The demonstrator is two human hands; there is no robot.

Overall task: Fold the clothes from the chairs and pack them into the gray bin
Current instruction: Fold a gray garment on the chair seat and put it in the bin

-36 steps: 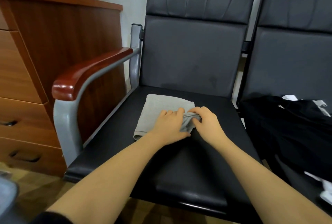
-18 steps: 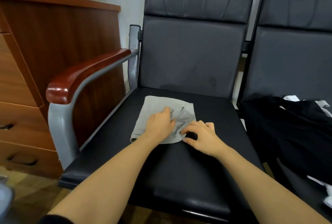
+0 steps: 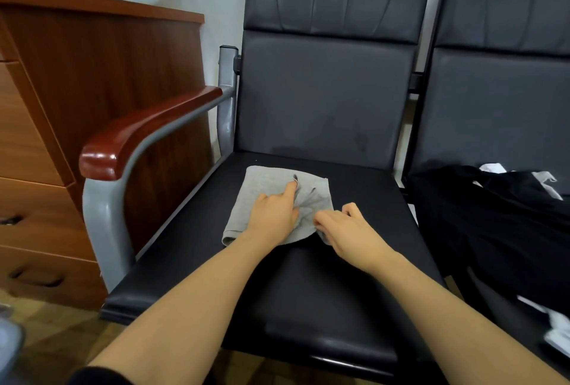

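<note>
A small grey cloth (image 3: 265, 181), partly folded, lies on the seat of the left black chair (image 3: 308, 292). My left hand (image 3: 273, 215) presses down on its middle, the forefinger stretched against a raised crease, and nothing is clasped in it. My right hand (image 3: 345, 230) sits at the cloth's near right corner with its fingers curled and pinching the edge. A pile of black clothes (image 3: 499, 218) with white pieces (image 3: 493, 167) covers the right chair's seat. A grey rim (image 3: 9, 338), perhaps the bin, shows at the bottom left edge.
A red-brown wooden armrest (image 3: 145, 128) on a grey metal frame flanks the left chair. Beyond it stands a wooden drawer cabinet (image 3: 46, 138). More white fabric (image 3: 558, 332) lies at the right chair's front. Wood flooring (image 3: 55, 338) shows below.
My hands have come apart on the grey cloth. The left hand moved onto its middle and pushed forward. The right hand dropped back to the near right corner.
</note>
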